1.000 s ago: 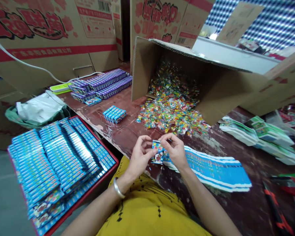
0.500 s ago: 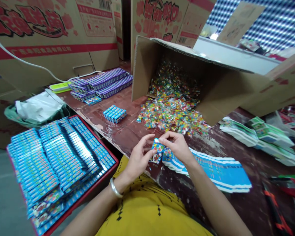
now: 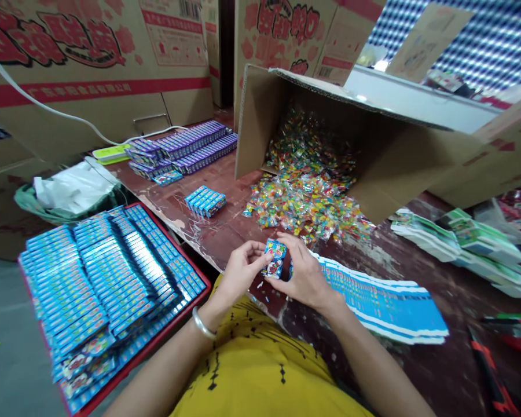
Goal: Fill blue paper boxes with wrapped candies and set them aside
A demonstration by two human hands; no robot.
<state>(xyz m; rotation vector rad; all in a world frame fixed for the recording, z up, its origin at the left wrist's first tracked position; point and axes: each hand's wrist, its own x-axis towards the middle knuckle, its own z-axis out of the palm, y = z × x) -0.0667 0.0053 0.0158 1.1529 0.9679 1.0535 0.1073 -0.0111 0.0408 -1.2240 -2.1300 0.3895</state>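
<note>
My left hand (image 3: 244, 269) pinches a small blue printed candy box (image 3: 275, 259) by its left side, thumb across the front. Curved around the same box from the right is my right hand (image 3: 308, 271), its fingertips at the top end and its thumb at the bottom end. A dark gap shows between the box and my right palm. Just right of that hand, flat blue cartons (image 3: 386, 304) lie fanned in an overlapping row. Beyond my hands, small clear packets of colourful candy (image 3: 306, 211) spill out of a tipped cardboard box (image 3: 399, 168).
A short row of filled blue boxes (image 3: 205, 201) stands on the table, with purple boxes (image 3: 200, 145) behind. At left, a red tray (image 3: 204, 289) holds many blue boxes. Green flat cartons (image 3: 460, 249) lie at right, near an orange-and-black tool (image 3: 488, 368).
My right hand has left its pinch at the box's top and now spans its top and bottom ends. The box has turned more upright, its top no longer showing a white flap.
</note>
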